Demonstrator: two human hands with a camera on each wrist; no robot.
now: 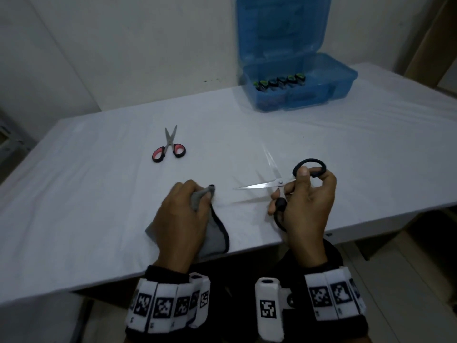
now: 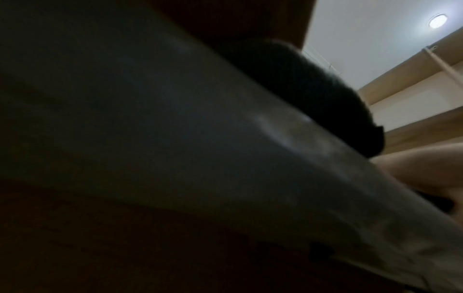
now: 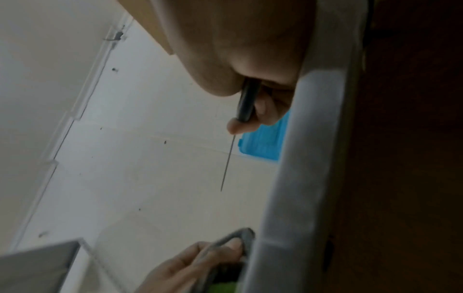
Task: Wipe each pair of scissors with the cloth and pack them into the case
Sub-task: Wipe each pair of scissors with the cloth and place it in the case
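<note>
My right hand (image 1: 304,194) grips the black-handled scissors (image 1: 264,185) by their loops, just above the table's near edge. The blades are spread and point left. In the right wrist view the scissors (image 3: 246,103) show edge-on under my fingers. My left hand (image 1: 183,214) holds the grey cloth with black trim (image 1: 215,236), bunched between thumb and fingers, a short way left of the blade tips. Red-and-black scissors (image 1: 169,147) lie loose on the table farther back. The open blue case (image 1: 296,87) stands at the back right with several scissor handles upright inside.
The white table (image 1: 99,194) ends close to my wrists; its right side drops to the floor. A wall runs behind the table and case. The left wrist view is mostly dark, with the table edge (image 2: 225,158) filling it.
</note>
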